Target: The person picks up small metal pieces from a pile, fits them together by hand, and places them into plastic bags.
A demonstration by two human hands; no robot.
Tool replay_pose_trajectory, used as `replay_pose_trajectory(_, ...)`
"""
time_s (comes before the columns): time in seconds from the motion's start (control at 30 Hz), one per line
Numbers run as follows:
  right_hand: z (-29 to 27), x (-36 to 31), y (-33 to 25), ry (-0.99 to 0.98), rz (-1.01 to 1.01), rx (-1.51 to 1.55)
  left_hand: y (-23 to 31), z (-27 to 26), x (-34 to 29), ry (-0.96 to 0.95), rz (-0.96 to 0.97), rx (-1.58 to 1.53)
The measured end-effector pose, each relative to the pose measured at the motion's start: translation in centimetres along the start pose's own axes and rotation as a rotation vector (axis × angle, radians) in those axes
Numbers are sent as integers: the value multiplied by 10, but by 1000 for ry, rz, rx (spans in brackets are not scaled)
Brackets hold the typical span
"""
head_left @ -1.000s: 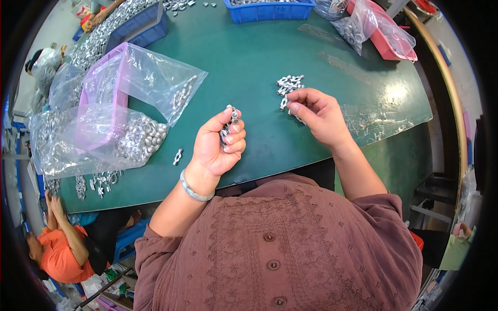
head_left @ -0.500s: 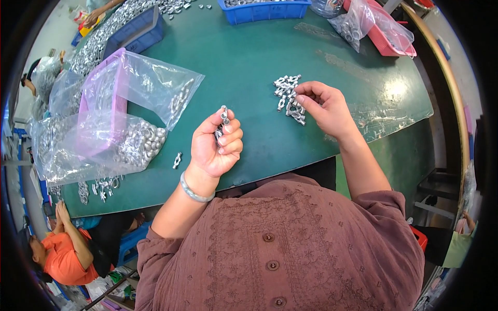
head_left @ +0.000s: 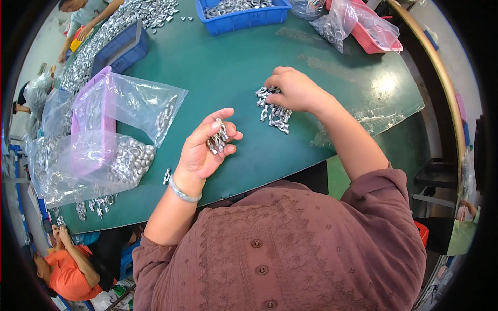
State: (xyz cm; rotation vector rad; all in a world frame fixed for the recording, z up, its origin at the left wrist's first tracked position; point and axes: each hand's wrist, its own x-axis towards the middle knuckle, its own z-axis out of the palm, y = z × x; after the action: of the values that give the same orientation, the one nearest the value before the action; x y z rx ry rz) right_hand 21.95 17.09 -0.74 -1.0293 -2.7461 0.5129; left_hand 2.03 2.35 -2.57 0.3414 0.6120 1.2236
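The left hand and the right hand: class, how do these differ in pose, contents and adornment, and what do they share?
The left hand shows its palm; the right hand shows its back.
The left holds several metal pieces; the right reaches over a loose pile, its grip unclear.
The left wears a pale bangle; the right wrist is bare.
Both are ungloved.

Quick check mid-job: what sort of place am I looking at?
Probably a small-parts workshop or factory floor: a long heap of loose metal parts on a green worktable, a blue plastic bin filled with more, and a person in orange by the table's edge.
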Motion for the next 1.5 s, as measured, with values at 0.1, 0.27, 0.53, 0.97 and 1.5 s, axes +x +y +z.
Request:
replay_pose_trajectory(0.1,0,6,-5,-78,10,-51,0,2,9,161,-15,188)
replay_pose_trajectory(0.27,-1,16,-2,-135,-3,-52,1,4,21,272,0,448)
replay_pose_trajectory(0.53,6,23,14,-7,-144,-16,-3,18,34,333,8,502)
replay_pose_trajectory(0.97,13,-25,-48,-32,-24,1310,-15,37,14,198,441,593)
replay_pose_trajectory(1.5,26,-41,-71,-51,182,1771,-7,33,-14,238,300,368)
